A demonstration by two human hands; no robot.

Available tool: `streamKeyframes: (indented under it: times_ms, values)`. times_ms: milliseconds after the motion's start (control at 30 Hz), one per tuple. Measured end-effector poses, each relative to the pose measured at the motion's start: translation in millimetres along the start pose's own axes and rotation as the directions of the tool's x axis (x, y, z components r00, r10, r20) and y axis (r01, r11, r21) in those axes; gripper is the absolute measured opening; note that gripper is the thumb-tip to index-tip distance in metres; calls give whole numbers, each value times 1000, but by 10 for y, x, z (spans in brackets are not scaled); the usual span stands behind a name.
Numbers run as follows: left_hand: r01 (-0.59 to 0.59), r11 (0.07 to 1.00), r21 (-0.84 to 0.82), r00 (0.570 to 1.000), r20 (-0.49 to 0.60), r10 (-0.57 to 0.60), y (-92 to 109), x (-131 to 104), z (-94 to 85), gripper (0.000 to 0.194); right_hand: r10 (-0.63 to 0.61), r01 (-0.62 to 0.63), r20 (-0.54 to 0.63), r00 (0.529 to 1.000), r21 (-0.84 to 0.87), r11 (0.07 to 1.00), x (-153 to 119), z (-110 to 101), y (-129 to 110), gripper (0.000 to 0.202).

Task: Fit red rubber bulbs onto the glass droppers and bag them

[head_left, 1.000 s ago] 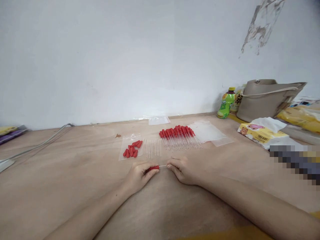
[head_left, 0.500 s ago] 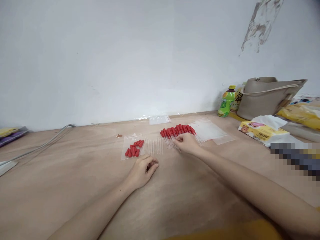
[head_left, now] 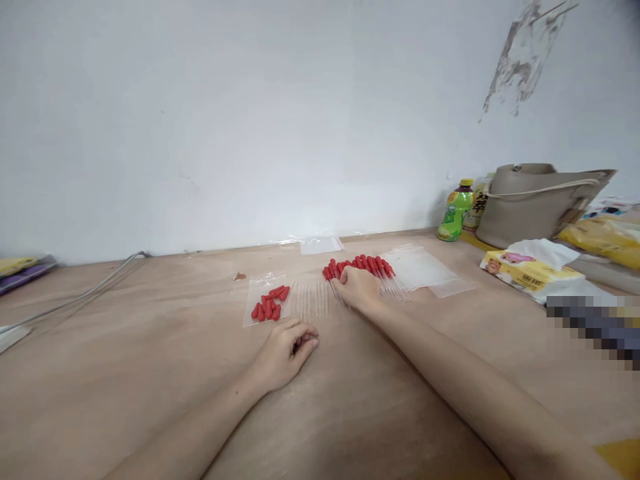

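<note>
Resting on the row of finished droppers with red rubber bulbs and clear tubes [head_left: 367, 267], the right hand [head_left: 356, 288] lies palm down with its fingers curled over the near ends; whether it pinches one cannot be made out. The left hand [head_left: 286, 350] lies on the pale wooden desk [head_left: 150, 373] nearer the body, loosely curled and holding nothing. Just beyond that hand, a row of bare clear plastic tubes [head_left: 310, 300] lies side by side, and to their left a small clear bag carries loose red rubber bulbs [head_left: 270, 309]. Flat clear plastic bags [head_left: 425, 268] lie right of the droppers. Farther right stand a green drink bottle with a yellow cap [head_left: 455, 211], a beige handbag [head_left: 535, 202] and a yellow pack of tissues [head_left: 525, 270]. A grey cable [head_left: 85, 290] runs along the desk on the far left.
</note>
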State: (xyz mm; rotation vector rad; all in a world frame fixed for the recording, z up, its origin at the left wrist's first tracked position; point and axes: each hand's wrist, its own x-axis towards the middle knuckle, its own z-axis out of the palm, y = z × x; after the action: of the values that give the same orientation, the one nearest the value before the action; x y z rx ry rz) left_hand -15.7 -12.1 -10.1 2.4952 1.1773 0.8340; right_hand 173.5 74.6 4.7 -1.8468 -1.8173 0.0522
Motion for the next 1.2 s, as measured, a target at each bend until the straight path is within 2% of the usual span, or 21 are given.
streamKeyframes:
  times_ms: [167, 500, 600, 733, 867, 967, 1033, 1100, 1200]
  values:
    - [7, 1000, 1, 1000, 9, -7, -13, 0, 11, 13, -107, 116, 94, 990, -92, 989, -169, 60, -138, 25]
    - [-13, 1000, 13, 1000, -9, 13, -5, -7, 9, 13, -112, 135, 158, 981, -141, 981, -226, 121, -280, 30]
    - [-12, 999, 32, 998, -68, 14, -2, -22, 23, 13, -126, 153, 177, 976, -146, 977, -226, 98, -303, 30]
    - [42, 987, 154, 972, -237, -4, -55, 18, -44, 12, -117, 147, 179, 977, -163, 976, -262, 10, -291, 28]
    - [221, 906, 362, 924, -375, -75, -197, 187, -255, 13, -159, 177, 104, 982, -190, 966, -389, -131, -147, 26]
    - [327, 814, 480, 923, -347, -166, -325, 367, -388, 14, -341, 338, 19, 940, -211, 917, -511, -203, 62, 21]
    - [381, 751, 540, 917, -327, -230, -405, 485, -413, 18, -456, 446, -13, 890, -182, 876, -576, -216, 216, 18]
    - [411, 703, 580, 910, -308, -278, -471, 584, -392, 22, -518, 510, -57, 854, -110, 853, -620, -207, 346, 18]
    - [433, 677, 595, 901, -292, -320, -535, 683, -327, 26, -534, 538, -115, 838, 6, 843, -660, -182, 456, 16]
